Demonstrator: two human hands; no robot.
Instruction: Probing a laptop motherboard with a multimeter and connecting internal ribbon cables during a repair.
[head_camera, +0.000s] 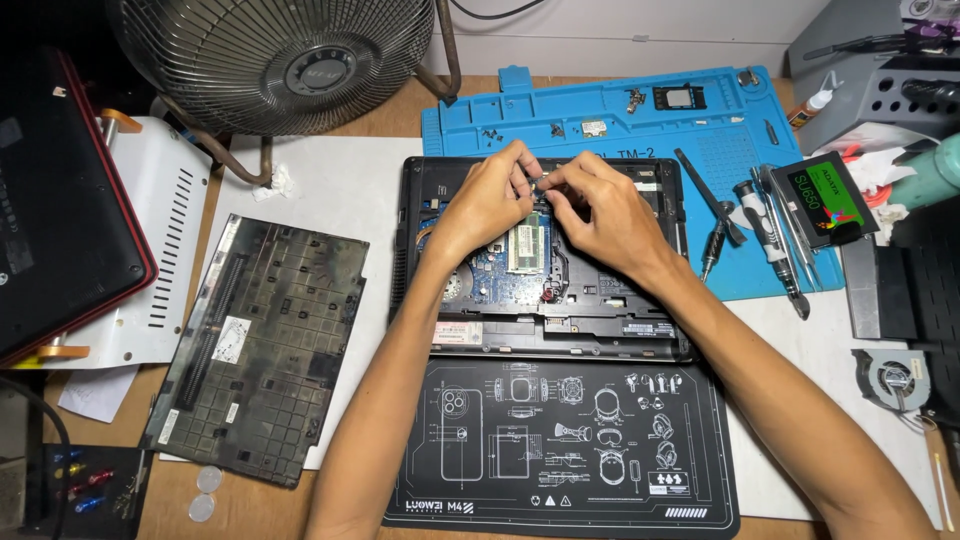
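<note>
Both hands over the open laptop (545, 300), back cover off. Left hand (487, 203) and right hand (600, 215) meet fingertip to fingertip above the board, pinching a small metal part (538, 178) between them; too small to tell what it is. Left grip: thumb and forefinger closed on the part. Right grip: fingers curled in, also nipping the part from the other side.

Just below the grips: the RAM stick (526, 243) seated in its slot, blue board around it. Laptop sits on a black mat (560, 450) with white line drawings, nearer the person than the grips.

Left of the left grip: the removed bottom cover (260, 350), lying flat on the tabletop (250, 505). Beyond it, a fan (280, 60).

Behind the grips: blue work mat (600, 115) with loose screws. Right of the right grip: screwdrivers (770, 235) and an SSD (825, 200) on the mat's edge. Far right, a small cooling fan (892, 380), well apart.
</note>
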